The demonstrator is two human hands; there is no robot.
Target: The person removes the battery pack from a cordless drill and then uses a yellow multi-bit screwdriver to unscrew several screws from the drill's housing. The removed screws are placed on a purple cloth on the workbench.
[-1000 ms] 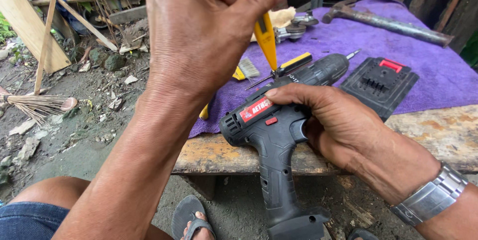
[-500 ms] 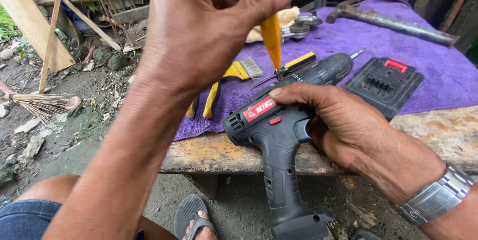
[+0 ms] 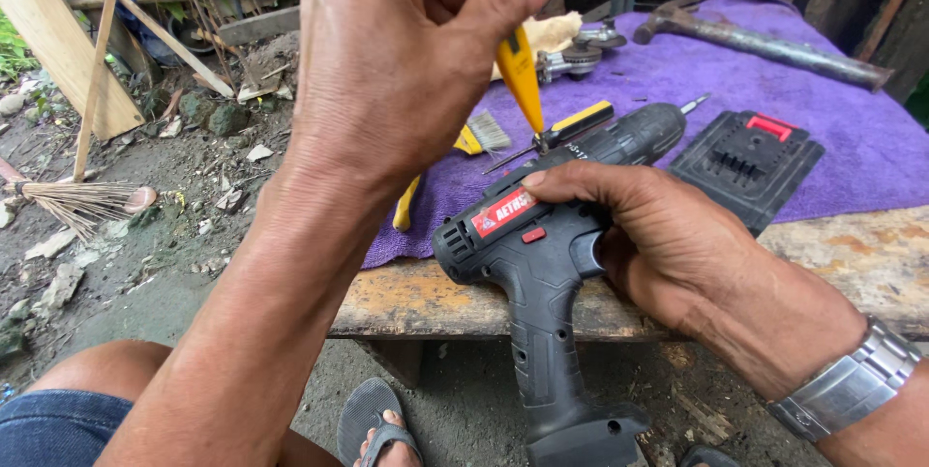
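Your left hand (image 3: 397,51) is clamped on a yellow screwdriver (image 3: 511,51). Over the last second its tip has dropped from above the drill (image 3: 552,235) to sit on the top of the body, so the screw work looks under way. Your right hand (image 3: 668,235) grips the drill at the bench (image 3: 852,264) edge. The drill's body runs back-right, bit toward the battery (image 3: 745,162), handle hanging down; the screwdriver stands nearly upright.

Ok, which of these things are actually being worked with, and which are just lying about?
In hand:
- black cordless drill body, gripped by right hand
- yellow-handled screwdriver, held by left hand, tip at the drill's housing

Lying about on the purple cloth:
- black battery pack
- steel hammer
- small yellow brush
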